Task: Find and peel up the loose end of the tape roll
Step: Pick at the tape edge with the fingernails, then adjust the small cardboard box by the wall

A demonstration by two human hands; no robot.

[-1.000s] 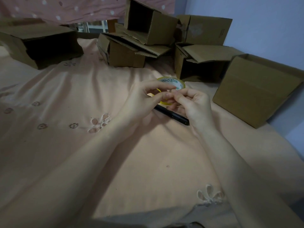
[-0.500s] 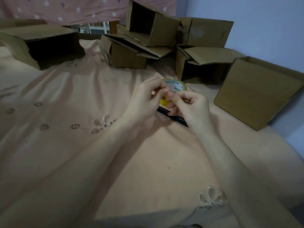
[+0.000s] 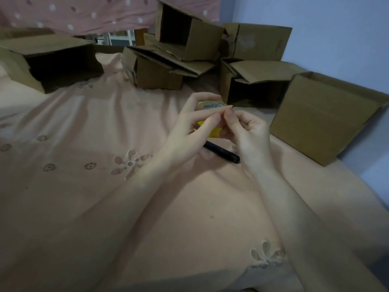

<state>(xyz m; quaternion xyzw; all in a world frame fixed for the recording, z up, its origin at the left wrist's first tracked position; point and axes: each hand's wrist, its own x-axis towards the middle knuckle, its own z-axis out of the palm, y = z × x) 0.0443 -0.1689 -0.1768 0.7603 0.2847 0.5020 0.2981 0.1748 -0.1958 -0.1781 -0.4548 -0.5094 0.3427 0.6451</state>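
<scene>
A small yellow tape roll point(image 3: 214, 130) with a white printed core is held above the bed, between both hands. My left hand point(image 3: 190, 127) grips it, with the fingers curled over the top and the thumb along its near side. My right hand point(image 3: 246, 131) has its thumb and forefinger tips pressed at the roll's upper rim, right next to my left thumb tip. Most of the roll is hidden by the fingers, and no loose end of tape can be made out.
A black pen point(image 3: 223, 153) lies on the peach bedsheet point(image 3: 84, 186) just under the hands. Open cardboard boxes stand behind: one at far left point(image 3: 48, 62), a stacked pile in the middle point(image 3: 168, 66), one behind the roll point(image 3: 252, 83), one at right point(image 3: 322, 114).
The roll has turned slightly in my left hand, and my right thumb and forefinger have moved up to its top rim. Both hands stay in the same place above the pen.
</scene>
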